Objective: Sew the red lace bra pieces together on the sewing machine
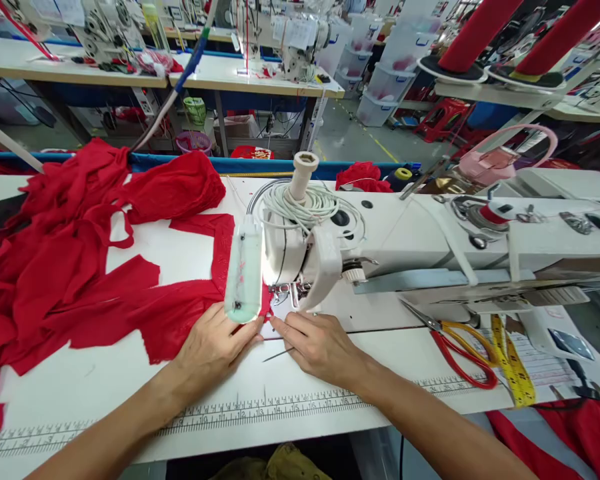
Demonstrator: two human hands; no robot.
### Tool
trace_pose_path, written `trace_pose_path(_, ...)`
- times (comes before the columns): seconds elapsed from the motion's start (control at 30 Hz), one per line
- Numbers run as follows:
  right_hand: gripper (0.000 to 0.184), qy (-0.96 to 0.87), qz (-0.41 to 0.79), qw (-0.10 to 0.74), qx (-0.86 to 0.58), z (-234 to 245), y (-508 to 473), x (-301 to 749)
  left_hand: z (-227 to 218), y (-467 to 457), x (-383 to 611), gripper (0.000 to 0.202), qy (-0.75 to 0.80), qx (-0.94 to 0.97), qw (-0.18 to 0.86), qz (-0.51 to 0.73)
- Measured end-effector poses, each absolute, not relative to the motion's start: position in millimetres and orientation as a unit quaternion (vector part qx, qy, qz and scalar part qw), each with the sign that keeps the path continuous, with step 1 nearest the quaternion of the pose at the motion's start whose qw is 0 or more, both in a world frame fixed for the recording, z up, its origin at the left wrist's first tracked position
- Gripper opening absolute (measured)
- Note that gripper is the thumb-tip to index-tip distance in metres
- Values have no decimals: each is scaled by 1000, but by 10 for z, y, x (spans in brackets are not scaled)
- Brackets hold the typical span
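Note:
A piece of red fabric (pixel 180 307) runs under the pale green guard (pixel 243 273) to the sewing machine's needle area (pixel 293 293). My left hand (pixel 217 340) is closed at the fabric's edge, some fingertips hidden behind the guard. Just in front of the presser foot, my right hand (pixel 315 343) pinches the small red end with its thumb and forefinger. A thin pointed metal tool (pixel 276 355) sticks out from beneath its curled fingers; its other end is hidden. The two hands' fingertips almost meet.
More red pieces (pixel 65 247) are heaped at the left of the table. Scissors (pixel 455 340) with red and yellow handles and a yellow tape measure (pixel 513 363) lie at right. A printed ruler (pixel 265 413) follows the front edge. Coiled pale cord (pixel 300 207) rests on the machine head.

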State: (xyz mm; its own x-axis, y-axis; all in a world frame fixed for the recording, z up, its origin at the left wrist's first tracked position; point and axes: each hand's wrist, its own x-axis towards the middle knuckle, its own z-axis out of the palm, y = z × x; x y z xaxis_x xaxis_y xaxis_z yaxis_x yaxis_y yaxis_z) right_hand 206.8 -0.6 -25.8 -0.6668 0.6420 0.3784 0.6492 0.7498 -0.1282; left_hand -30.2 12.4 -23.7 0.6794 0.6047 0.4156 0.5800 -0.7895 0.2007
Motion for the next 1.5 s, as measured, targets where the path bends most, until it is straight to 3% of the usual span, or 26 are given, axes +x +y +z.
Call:
trace_pose_path(0.53,28,-911,-16,195,-363,-245,-6,2065,-203,161,-333,22,348,905,81,230)
trace_pose_path(1.5,25,-906,-56,211,-362,-266,-23,2031,-207,132,-313,22,330,914,34,233)
